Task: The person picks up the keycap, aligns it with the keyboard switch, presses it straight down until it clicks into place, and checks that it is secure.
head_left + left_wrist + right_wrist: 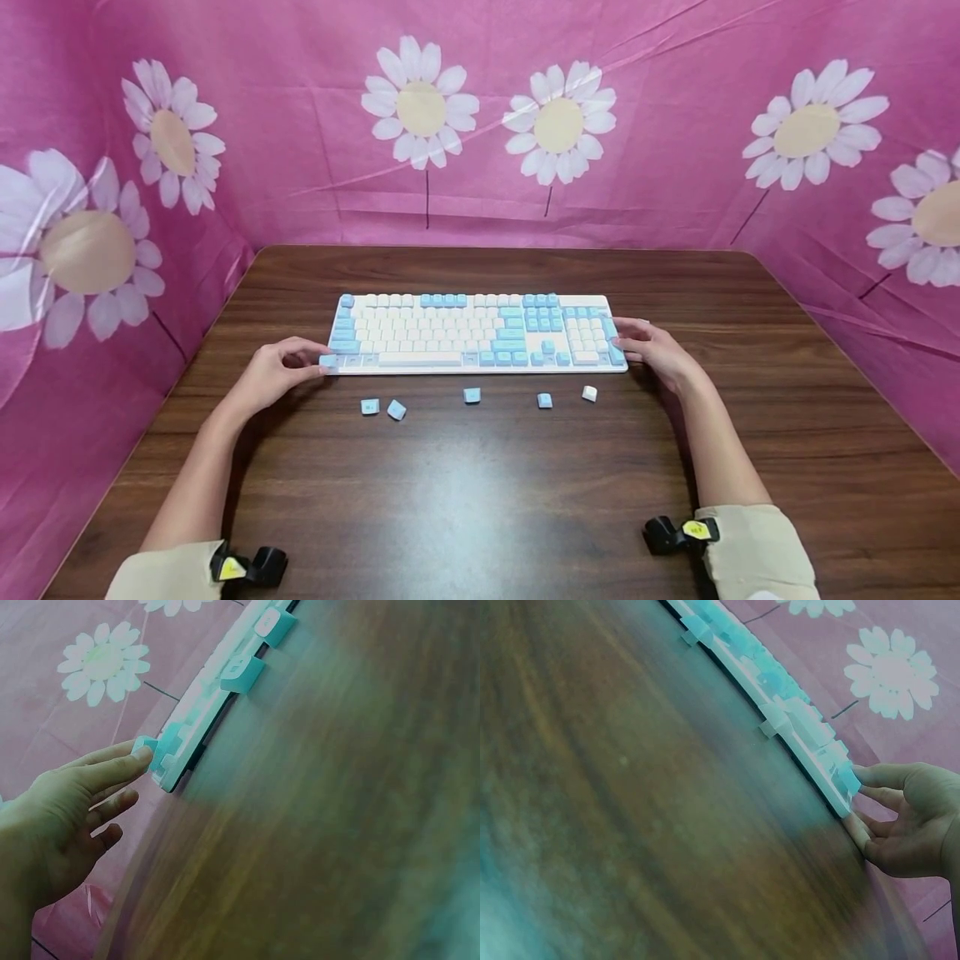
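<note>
A white and light-blue keyboard [420,333] lies across the table. At its front left corner my left hand [277,371] pinches a light-blue keycap [142,744] between thumb and finger, over the corner keys. My right hand [660,350] holds the keyboard's right end, one finger on the blue keys at the edge and others against its side. In front of the keyboard lie several loose keycaps: two blue ones at the left, including one keycap [370,407] lying flat, a blue keycap [472,395] near the middle, another blue keycap [544,401] and a white keycap [590,393] at the right.
The brown wooden table [450,500] reaches well past the keyboard on all sides. A pink cloth [300,125] with white daisies hangs behind it and along both sides. A black strapped camera [266,567] sits on my left wrist and another camera [660,535] on my right.
</note>
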Motion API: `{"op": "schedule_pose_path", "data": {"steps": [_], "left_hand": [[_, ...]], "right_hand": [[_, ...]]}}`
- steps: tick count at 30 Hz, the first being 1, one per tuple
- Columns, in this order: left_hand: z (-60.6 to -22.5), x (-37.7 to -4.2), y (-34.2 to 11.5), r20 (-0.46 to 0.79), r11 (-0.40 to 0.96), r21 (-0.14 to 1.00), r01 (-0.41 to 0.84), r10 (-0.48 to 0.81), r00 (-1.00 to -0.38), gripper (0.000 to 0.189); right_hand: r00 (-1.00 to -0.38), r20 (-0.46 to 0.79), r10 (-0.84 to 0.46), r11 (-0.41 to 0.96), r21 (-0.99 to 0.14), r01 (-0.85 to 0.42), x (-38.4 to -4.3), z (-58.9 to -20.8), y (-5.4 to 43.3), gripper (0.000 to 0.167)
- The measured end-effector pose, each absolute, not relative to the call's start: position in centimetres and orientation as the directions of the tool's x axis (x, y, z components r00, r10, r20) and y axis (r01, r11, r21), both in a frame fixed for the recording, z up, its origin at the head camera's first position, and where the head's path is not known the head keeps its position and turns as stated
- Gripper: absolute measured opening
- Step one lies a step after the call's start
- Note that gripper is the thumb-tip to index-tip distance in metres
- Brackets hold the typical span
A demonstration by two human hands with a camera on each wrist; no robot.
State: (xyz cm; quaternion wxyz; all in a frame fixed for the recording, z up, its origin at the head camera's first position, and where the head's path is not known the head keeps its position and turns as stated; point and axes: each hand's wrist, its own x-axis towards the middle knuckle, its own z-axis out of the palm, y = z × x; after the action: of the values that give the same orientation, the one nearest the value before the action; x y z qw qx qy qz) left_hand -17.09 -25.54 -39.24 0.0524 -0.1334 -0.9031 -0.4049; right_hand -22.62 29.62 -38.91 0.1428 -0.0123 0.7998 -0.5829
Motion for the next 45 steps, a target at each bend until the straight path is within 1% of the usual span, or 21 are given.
{"op": "schedule_pose_path", "data": {"steps": [4, 10, 24, 31, 45], "left_hand": [[-39.4, -17.5, -25.5, 0.238, 0.641, 0.700, 0.315, 0.207, -0.949, 0.024], [-39.4, -17.9, -25.4, 0.250, 0.642, 0.693, 0.328, 0.213, -0.945, 0.023], [-39.5, -18.1, -25.4, 0.250, 0.636, 0.697, 0.331, 0.217, -0.944, 0.022], [-39.5, -18.2, -25.2, 0.251, 0.650, 0.680, 0.340, 0.229, -0.940, 0.021], [-39.5, -18.2, -24.9, 0.244, 0.646, 0.685, 0.336, 0.230, -0.942, 0.022]], "right_hand": [[-0.957, -0.217, -0.192, 0.329, -0.933, 0.146, -22.6, -38.9, 29.6, 0.059], [-0.956, -0.220, -0.192, 0.330, -0.932, 0.148, -22.7, -38.7, 29.6, 0.060], [-0.957, -0.227, -0.182, 0.339, -0.928, 0.156, -22.8, -38.9, 29.5, 0.058], [-0.958, -0.218, -0.187, 0.304, -0.940, 0.155, -22.8, -39.0, 29.5, 0.057], [-0.961, -0.205, -0.187, 0.298, -0.944, 0.144, -22.7, -39.0, 29.7, 0.057]]}}
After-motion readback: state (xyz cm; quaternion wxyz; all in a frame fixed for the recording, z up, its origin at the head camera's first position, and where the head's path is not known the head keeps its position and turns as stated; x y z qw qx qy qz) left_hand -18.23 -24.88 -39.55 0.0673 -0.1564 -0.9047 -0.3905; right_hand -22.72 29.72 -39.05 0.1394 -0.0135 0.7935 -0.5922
